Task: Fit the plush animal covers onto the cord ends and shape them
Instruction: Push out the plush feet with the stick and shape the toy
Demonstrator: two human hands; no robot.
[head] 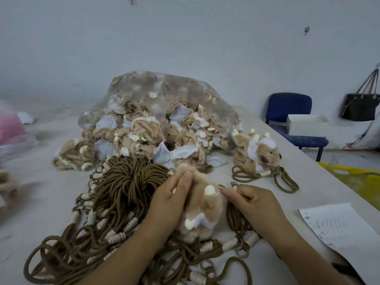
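Observation:
A tan and white plush animal cover [202, 210] with cream horns lies on the table in front of me, on top of brown cords. My left hand [172, 199] grips its upper left side, thumb pressed on the fur. My right hand [249, 202] pinches a thin pale stick [219, 187] whose tip touches the cover's top right. A big tangle of brown cords [123, 188] with cream wrapped ends spreads to the left and below. A finished plush animal [257, 153] on a cord sits at the right.
A clear plastic bag [162, 95] spills several inside-out plush covers behind the cords. A sheet of paper [339, 229] lies at the right table edge. Beyond it stand a blue chair [287, 105] holding a white box [306, 125], a dark handbag [359, 105] and something yellow [357, 177].

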